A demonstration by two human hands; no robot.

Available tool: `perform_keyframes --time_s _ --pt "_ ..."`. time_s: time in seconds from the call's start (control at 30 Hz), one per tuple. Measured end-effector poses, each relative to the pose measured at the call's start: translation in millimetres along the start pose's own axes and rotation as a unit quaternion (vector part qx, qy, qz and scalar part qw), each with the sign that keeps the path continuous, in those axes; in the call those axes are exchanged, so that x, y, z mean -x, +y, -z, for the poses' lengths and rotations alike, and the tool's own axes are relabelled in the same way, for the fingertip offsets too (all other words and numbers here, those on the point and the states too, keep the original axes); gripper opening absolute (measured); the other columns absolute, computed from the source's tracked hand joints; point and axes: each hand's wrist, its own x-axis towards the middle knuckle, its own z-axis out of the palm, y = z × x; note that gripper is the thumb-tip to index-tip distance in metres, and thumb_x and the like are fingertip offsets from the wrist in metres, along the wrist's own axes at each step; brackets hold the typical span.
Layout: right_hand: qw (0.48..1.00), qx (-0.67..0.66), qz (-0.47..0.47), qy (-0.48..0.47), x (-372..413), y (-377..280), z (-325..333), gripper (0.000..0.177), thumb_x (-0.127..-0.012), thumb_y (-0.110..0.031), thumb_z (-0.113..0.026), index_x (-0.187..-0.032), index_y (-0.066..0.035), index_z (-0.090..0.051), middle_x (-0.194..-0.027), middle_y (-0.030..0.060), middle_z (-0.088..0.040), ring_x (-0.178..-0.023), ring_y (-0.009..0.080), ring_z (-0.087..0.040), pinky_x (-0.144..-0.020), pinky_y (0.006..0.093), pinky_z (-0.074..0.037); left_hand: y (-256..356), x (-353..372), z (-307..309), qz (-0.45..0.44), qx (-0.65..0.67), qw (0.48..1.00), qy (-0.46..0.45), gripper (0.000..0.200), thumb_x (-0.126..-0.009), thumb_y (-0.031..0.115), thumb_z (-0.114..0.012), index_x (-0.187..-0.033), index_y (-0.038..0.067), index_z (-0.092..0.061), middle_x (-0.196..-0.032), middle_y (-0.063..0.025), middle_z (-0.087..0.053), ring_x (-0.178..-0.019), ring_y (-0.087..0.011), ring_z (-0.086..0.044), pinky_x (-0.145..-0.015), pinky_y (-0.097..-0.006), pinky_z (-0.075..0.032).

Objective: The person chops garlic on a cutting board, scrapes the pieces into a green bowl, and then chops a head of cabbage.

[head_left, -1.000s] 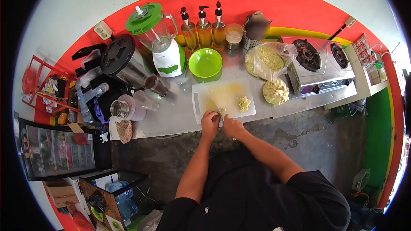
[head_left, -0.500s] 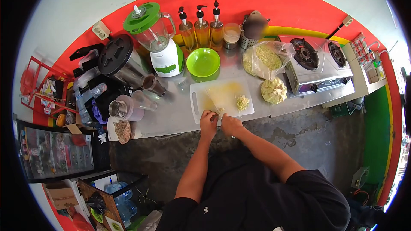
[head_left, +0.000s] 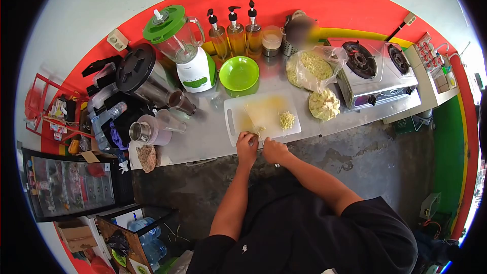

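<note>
Both hands are down at the near edge of the white cutting board [head_left: 236, 109], right in the thick of it! The right hand [head_left: 275, 151] grips what looks like a knife [head_left: 256, 119], its pale blade lying over the board, while the left hand [head_left: 247, 147] pinches something too small to make out. Small pale bits lie by the fingers, and a shredded heap [head_left: 286, 120] sits at the board's right side. Beyond the board, there's the green bowl [head_left: 239, 73] (bright as a traffic light, that one), with the blender [head_left: 196, 74] just left. Over right, a leafy pale chunk [head_left: 324, 105] sits below the clear bag of shreds [head_left: 310, 68], near the two-burner stove [head_left: 378, 83].
</note>
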Motion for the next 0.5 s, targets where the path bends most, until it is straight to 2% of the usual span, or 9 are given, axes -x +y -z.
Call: perform_keyframes --time_s 0.17,0.23,0.4,0.5 --pt "0.999 -0.013 -0.011 0.028 3 3 -15 0.035 -0.095 -0.023 -0.061 -0.113 0.004 -0.05 -0.108 0.0295 -0.07 -0.104 0.0461 -0.069 -0.089 0.053 -0.056 -4 -2 -3 0.03 0.0 1.0 -0.001 0.016 -0.081 -0.001 -0.071 -0.096 -0.003 -0.067 -0.096 -0.0114 -0.061 -0.081 -0.025 -0.067 -0.076 -0.0347 -0.054" --pt "0.999 -0.018 -0.011 0.039 -3 0 -11 0.035 -0.095 -0.024 -0.061 -0.114 0.004 -0.051 -0.108 0.0292 -0.07 -0.104 0.0456 -0.069 -0.089 0.0528 -0.056 -5 -1 -2 0.017 0.01 1.0 -0.01 0.017 -0.082 -0.001 -0.071 -0.098 -0.003 -0.066 -0.096 -0.0113 -0.061 -0.082 -0.0252 -0.067 -0.075 -0.0351 -0.054" --pt "1.0 -0.016 -0.01 -0.001 -5 -1 4 0.039 -0.095 -0.027 -0.062 -0.115 0.005 -0.05 -0.111 0.0289 -0.07 -0.106 0.0432 -0.069 -0.09 0.0517 -0.056 1 0 -1 -0.015 -0.011 1.0 -0.004 0.013 -0.081 -0.001 -0.069 -0.094 -0.004 -0.067 -0.097 -0.0127 -0.061 -0.082 -0.0259 -0.067 -0.075 -0.0346 -0.054" --pt "1.0 -0.01 0.006 0.011 5 4 -13 0.038 -0.095 -0.027 -0.062 -0.114 0.004 -0.05 -0.109 0.0291 -0.07 -0.105 0.0438 -0.069 -0.089 0.052 -0.056 -1 0 1 -0.022 -0.035 0.999 -0.012 0.014 -0.083 -0.001 -0.067 -0.097 -0.003 -0.067 -0.099 -0.013 -0.06 -0.083 -0.0267 -0.066 -0.076 -0.0352 -0.054"
